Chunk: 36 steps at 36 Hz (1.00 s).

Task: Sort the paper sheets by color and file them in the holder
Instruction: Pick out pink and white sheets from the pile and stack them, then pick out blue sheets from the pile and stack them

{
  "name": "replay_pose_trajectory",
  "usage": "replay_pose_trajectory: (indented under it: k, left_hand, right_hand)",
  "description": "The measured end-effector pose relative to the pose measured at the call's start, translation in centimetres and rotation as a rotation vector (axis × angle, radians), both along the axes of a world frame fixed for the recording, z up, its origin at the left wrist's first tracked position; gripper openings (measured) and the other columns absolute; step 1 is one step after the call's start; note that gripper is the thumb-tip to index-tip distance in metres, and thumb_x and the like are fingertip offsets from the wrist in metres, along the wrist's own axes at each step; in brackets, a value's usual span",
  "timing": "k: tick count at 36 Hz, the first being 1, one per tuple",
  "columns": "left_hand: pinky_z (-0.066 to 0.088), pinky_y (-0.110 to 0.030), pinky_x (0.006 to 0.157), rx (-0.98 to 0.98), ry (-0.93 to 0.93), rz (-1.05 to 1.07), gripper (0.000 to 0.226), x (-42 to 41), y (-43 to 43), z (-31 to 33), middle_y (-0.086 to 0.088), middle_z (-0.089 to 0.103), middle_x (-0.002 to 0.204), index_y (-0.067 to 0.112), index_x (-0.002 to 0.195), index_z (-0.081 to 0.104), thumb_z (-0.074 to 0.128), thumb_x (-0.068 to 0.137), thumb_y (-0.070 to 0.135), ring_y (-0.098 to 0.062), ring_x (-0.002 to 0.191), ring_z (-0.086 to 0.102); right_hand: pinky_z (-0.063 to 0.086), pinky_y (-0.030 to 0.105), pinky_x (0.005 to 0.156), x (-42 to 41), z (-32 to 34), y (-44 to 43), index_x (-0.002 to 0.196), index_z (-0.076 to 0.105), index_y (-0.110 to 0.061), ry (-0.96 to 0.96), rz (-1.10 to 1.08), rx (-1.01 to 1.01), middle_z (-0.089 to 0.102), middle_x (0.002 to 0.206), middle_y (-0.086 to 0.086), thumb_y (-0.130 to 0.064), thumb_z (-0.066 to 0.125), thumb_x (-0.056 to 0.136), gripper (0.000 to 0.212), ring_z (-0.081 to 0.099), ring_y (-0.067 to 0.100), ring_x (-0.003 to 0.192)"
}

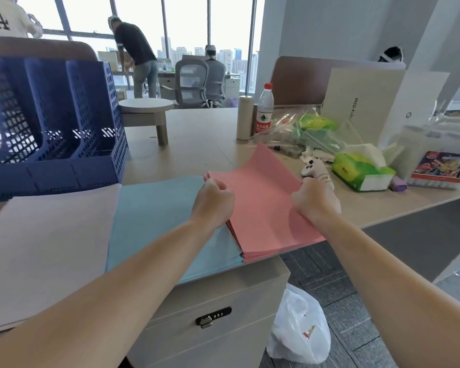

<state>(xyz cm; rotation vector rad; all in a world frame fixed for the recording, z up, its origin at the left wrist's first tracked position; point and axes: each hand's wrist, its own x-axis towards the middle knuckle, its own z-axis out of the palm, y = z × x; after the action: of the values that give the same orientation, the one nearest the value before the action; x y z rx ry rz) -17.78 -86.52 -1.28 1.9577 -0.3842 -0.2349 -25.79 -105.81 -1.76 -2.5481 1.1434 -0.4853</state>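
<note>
A stack of pink paper sheets (263, 205) lies at the desk's front edge, its far part bent upward. My left hand (214, 200) grips the stack's left edge and my right hand (315, 201) grips its right edge. To the left lies a blue stack of sheets (157, 221), partly under the pink one. Further left is a pale lilac stack (45, 248). The blue mesh file holder (53, 123), with three slots that look empty, stands at the back left of the desk.
Right of the pink stack lie a white controller (315, 168), a green tissue pack (359, 171), plastic bags, a water bottle (264, 110) and a boxed game (444, 168). A drawer cabinet (210, 314) and white bag (300, 328) sit below. People work by the far windows.
</note>
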Motion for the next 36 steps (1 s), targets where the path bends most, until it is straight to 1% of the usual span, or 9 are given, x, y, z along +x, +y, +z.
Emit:
replay_pose_trajectory:
  k: [3,6,10,13,21,26,32,34,36]
  left_hand:
    - [0.038,-0.026,0.076,0.006,-0.01,0.001,0.034,-0.1,0.1,0.2,-0.005,0.06,0.118,0.011,0.123,0.055,0.047,0.09,0.013,-0.02,0.101,0.055]
    - [0.04,-0.026,0.077,0.016,-0.026,-0.018,0.033,-0.4,0.2,0.4,-0.003,0.06,0.116,0.013,0.122,0.056,0.047,0.09,0.013,-0.02,0.102,0.056]
    - [0.04,-0.025,0.072,0.021,-0.059,-0.038,0.028,-0.8,0.4,0.7,-0.003,0.062,0.11,0.013,0.115,0.059,0.047,0.09,0.013,-0.021,0.099,0.057]
    - [0.039,-0.021,0.059,0.026,-0.083,-0.058,0.024,-1.1,0.6,1.0,0.001,0.06,0.101,0.014,0.112,0.061,0.047,0.091,0.013,-0.015,0.085,0.056]
    - [0.044,-0.023,0.06,-0.007,-0.125,-0.076,0.019,-1.1,3.6,2.3,0.0,0.063,0.092,0.016,0.103,0.065,0.051,0.091,0.013,-0.016,0.078,0.058]
    - [0.053,-0.034,0.082,-0.022,-0.146,-0.02,0.018,-0.3,9.7,3.5,0.0,0.067,0.097,0.017,0.104,0.065,0.051,0.093,0.015,-0.021,0.09,0.065]
    - [0.046,-0.021,0.066,-0.032,-0.201,0.139,0.02,2.6,21.4,4.0,0.002,0.067,0.107,0.016,0.109,0.064,0.052,0.094,0.016,-0.01,0.087,0.061]
    - [0.039,-0.016,0.058,0.004,-0.223,0.185,0.017,3.7,25.9,4.1,0.008,0.064,0.106,0.02,0.11,0.061,0.05,0.097,0.022,0.0,0.08,0.054]
    - [0.039,-0.014,0.058,0.022,-0.228,0.243,0.014,4.7,30.6,4.3,0.011,0.062,0.102,0.024,0.108,0.06,0.05,0.098,0.025,-0.002,0.081,0.054]
  right_hand:
    - [0.041,0.032,0.072,-0.2,-0.1,0.2,0.106,0.064,-0.008,0.022,-0.019,-0.046,0.06,0.089,0.007,-0.019,0.053,0.094,0.02,0.062,0.035,0.098]
    - [0.04,0.034,0.073,-0.1,-0.5,0.1,0.11,0.063,-0.008,0.022,-0.042,-0.109,0.065,0.11,0.011,-0.02,0.051,0.092,0.024,0.058,0.034,0.108]
    - [0.043,0.044,0.095,0.1,-0.5,0.9,0.122,0.059,-0.006,0.041,-0.055,-0.181,0.051,0.133,0.019,-0.024,0.051,0.091,0.037,0.045,0.039,0.124]
    - [0.046,0.044,0.09,0.5,-0.2,2.3,0.12,0.057,-0.006,-0.004,0.001,-0.177,0.056,0.125,0.019,-0.025,0.053,0.091,0.035,0.051,0.038,0.116]
    - [0.046,0.039,0.088,2.0,1.2,9.9,0.111,0.063,-0.008,-0.169,0.212,-0.054,0.061,0.118,0.014,-0.024,0.054,0.09,0.028,0.055,0.033,0.11]
    - [0.047,0.036,0.085,3.8,2.7,16.1,0.107,0.066,-0.007,-0.244,0.33,0.01,0.065,0.112,0.013,-0.026,0.058,0.09,0.026,0.058,0.031,0.105]
    - [0.047,0.033,0.092,8.1,4.0,26.5,0.124,0.063,-0.013,-0.273,0.486,0.04,0.062,0.124,0.007,-0.028,0.056,0.094,0.034,0.059,0.025,0.109]
    - [0.046,0.032,0.088,9.9,4.2,30.9,0.121,0.062,-0.015,-0.285,0.557,0.053,0.061,0.122,0.004,-0.027,0.056,0.094,0.031,0.059,0.024,0.105]
    - [0.043,0.031,0.08,11.5,4.4,35.6,0.109,0.063,-0.016,-0.293,0.643,0.062,0.058,0.112,0.003,-0.024,0.055,0.093,0.02,0.057,0.026,0.098]
